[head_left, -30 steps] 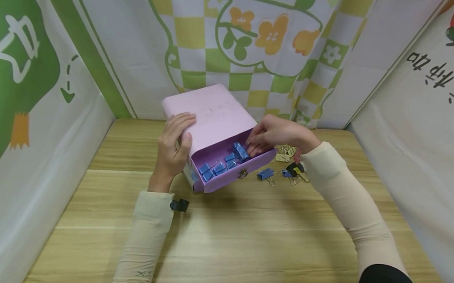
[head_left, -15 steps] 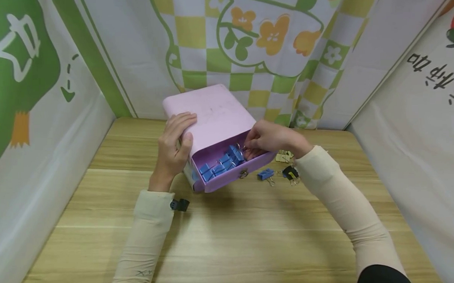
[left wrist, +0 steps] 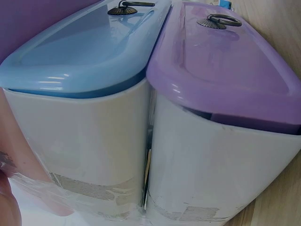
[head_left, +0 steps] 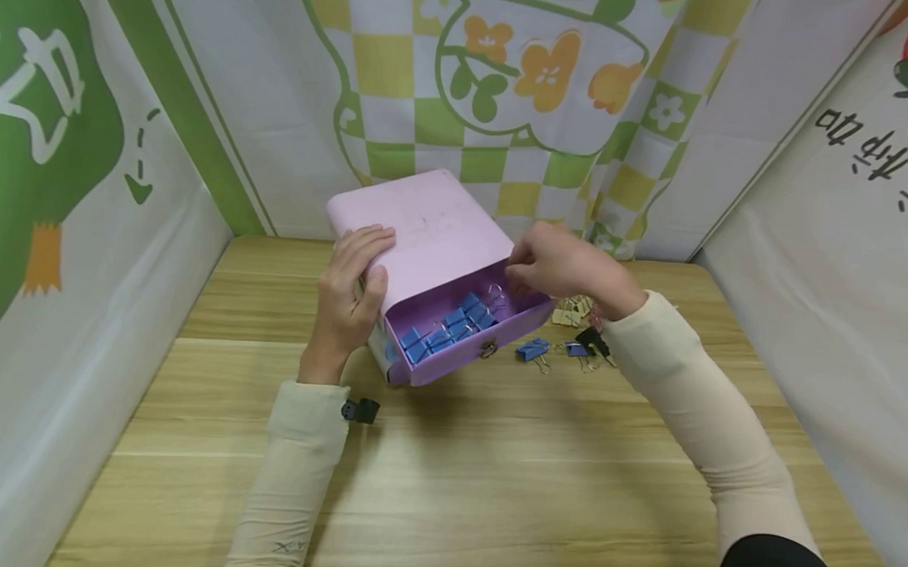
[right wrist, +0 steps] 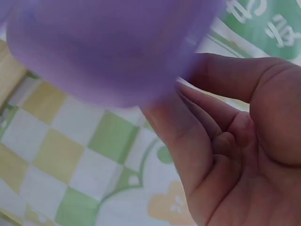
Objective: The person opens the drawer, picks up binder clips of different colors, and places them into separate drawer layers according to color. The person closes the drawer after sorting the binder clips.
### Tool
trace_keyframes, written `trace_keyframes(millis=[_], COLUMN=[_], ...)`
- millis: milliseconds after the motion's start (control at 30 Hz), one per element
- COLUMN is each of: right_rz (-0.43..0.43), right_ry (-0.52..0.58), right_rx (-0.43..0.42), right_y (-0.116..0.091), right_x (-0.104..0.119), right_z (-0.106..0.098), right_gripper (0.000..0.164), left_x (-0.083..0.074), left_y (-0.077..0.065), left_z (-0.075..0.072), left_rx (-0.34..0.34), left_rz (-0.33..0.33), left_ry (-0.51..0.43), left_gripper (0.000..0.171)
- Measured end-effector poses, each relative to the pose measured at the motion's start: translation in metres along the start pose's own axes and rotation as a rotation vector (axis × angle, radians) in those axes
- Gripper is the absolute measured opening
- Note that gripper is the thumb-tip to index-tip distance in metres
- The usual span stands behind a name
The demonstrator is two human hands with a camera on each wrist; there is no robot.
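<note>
A pink drawer cabinet stands on the table with its purple top drawer pulled out. Blue binder clips lie in that drawer, several side by side, silver wire handles showing near its right end. My left hand rests on the cabinet's left edge, fingers laid across the top and thumb beside the front edge. At the drawer's right end, my right hand has bent fingers, tips partly hidden by the drawer wall; I cannot tell if they hold anything. Below in the left wrist view are a blue drawer and another purple drawer.
Right of the cabinet lie loose binder clips: a blue clip, a black clip, yellow clips and a reddish clip beneath the right forearm. A checkered curtain hangs close behind the cabinet.
My right hand reached among the clips in the drawer, then rose and drew back to the right. The rightmost blue clips shifted and now lie lower. The left hand stays in place.
</note>
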State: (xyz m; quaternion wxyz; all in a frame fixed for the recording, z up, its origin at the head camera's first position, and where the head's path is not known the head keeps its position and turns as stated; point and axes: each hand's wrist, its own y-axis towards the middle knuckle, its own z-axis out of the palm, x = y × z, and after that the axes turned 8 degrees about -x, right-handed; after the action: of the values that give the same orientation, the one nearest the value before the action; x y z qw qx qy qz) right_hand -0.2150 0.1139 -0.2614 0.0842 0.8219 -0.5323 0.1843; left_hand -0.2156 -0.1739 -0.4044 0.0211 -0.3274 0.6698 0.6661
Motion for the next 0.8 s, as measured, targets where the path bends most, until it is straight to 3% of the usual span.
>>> trace_keyframes(millis=[200, 433, 800], right_rz=[0.078, 0.134, 0.195], right_ry=[0.192, 0.202, 0.209], right_rx=[-0.072, -0.15, -0.161], right_y=[-0.018, -0.042, -0.062], right_x=[-0.005, -0.017, -0.053], right_z=[-0.023, -0.038, -0.027], right_gripper=[0.024, 0.03, 0.032], left_x=[0.0, -0.001, 0.0], left_y=[0.001, 0.001, 0.0], left_z=[0.0, 0.001, 0.0], left_rx=[0.002, -0.008, -0.006], left_rz=[-0.002, -0.006, -0.005], left_ry=[0.004, -0.008, -0.006], left_gripper=[0.048, 0.047, 0.047])
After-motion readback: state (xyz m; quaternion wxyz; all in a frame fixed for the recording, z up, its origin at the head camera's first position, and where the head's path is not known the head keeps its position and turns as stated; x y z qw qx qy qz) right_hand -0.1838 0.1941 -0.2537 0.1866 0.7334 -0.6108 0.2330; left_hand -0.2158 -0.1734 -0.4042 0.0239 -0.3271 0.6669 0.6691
